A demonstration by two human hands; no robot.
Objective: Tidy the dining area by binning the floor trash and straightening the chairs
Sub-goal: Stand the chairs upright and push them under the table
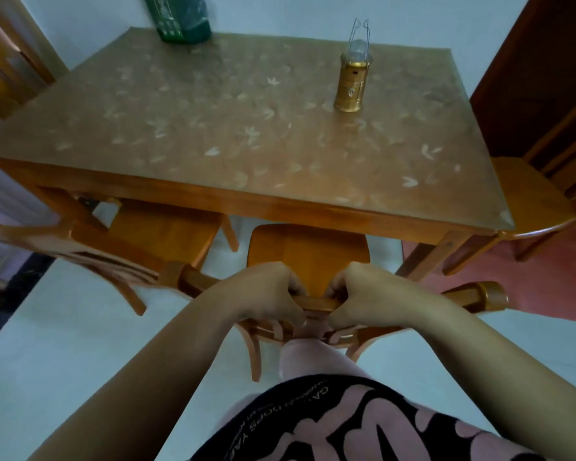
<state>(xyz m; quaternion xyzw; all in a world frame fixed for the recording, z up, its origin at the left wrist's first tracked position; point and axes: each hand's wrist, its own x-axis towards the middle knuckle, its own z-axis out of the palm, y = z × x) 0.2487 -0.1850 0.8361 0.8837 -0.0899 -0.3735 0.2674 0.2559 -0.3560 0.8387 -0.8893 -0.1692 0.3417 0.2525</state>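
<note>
An orange wooden chair (308, 249) stands directly in front of me, its seat partly under the near edge of the dining table (280, 207). My left hand (263, 294) and my right hand (363, 294) both grip the chair's top back rail (479, 294), close together near its middle. A second wooden chair (160, 227) sits to the left, angled, with its seat partly under the table. A third chair (529, 197) stands at the table's right side. No floor trash shows in view.
On the table stand a gold lantern (351, 81) and a dark green box (180, 18) at the far edge. Another chair back (4, 71) shows at far left. A dark wooden door (539, 61) is at right, with a red floor area (529, 277) below it.
</note>
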